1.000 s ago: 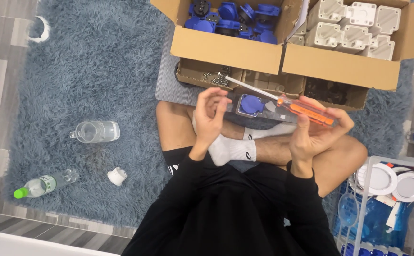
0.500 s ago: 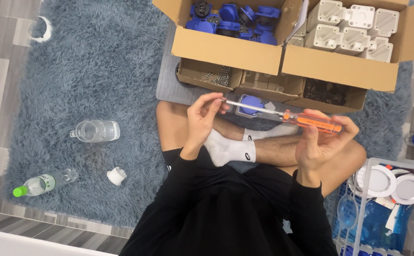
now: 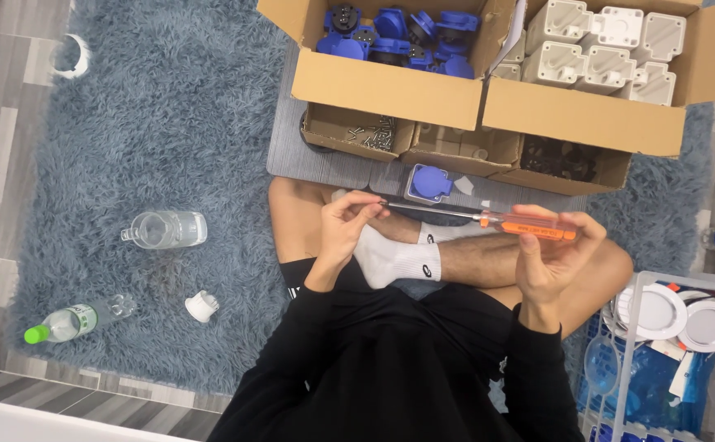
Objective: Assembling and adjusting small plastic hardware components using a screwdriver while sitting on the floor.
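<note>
Mid-frame, the right hand (image 3: pixel 555 260) is gripping an orange-handled screwdriver (image 3: pixel 488 219) while the left hand (image 3: pixel 342 231) is pinching its tip. Just above, a blue socket part (image 3: pixel 431 182) is waiting unfastened; boxed blue parts (image 3: pixel 398 33) are filling the top.

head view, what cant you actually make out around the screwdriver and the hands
- Head view: whatever the left hand pinches at the tip of the screwdriver is covered by its fingers.
- Head view: part of the orange handle sits behind the right hand.
- Head view: the small metal parts in the open cardboard tray are too small to identify.
- Head view: the white wire basket is cut off by the right and bottom edges.
</note>
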